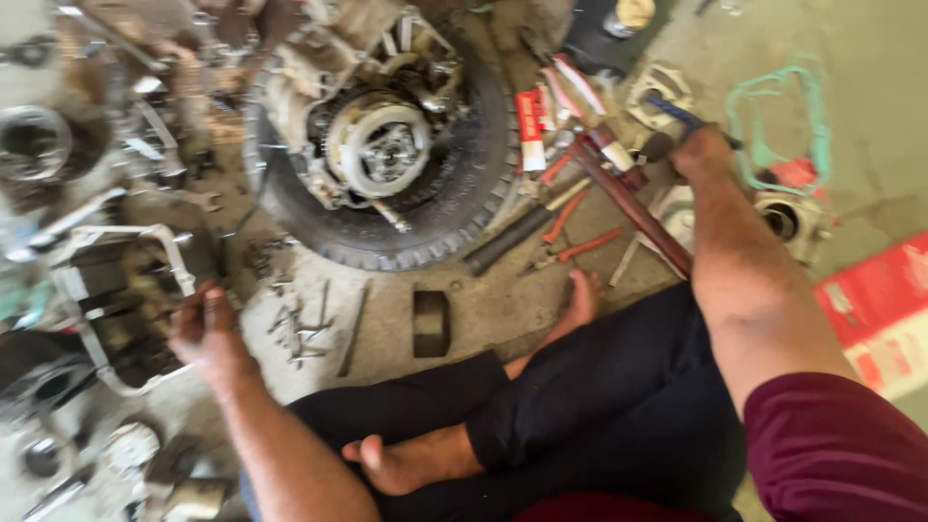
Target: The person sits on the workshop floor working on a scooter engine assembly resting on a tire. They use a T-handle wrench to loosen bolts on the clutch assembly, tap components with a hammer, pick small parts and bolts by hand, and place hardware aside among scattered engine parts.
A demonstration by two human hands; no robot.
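both hands are busy: left hand (205,333) rests half-curled on the white metal frame (116,290) at the floor's left edge, right hand (701,153) grips a blue-handled tool (677,114) beyond the tyre-cradled engine (372,135). better to lift it clear of the red pliers (580,246).

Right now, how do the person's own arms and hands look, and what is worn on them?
Both hands are bare, with no gloves. The left hand ends a forearm that is uncovered in the view. The right hand also follows a bare forearm, and a dark maroon sleeve covers the upper arm. The picture is blurred, so I cannot tell whether there are rings or a watch.
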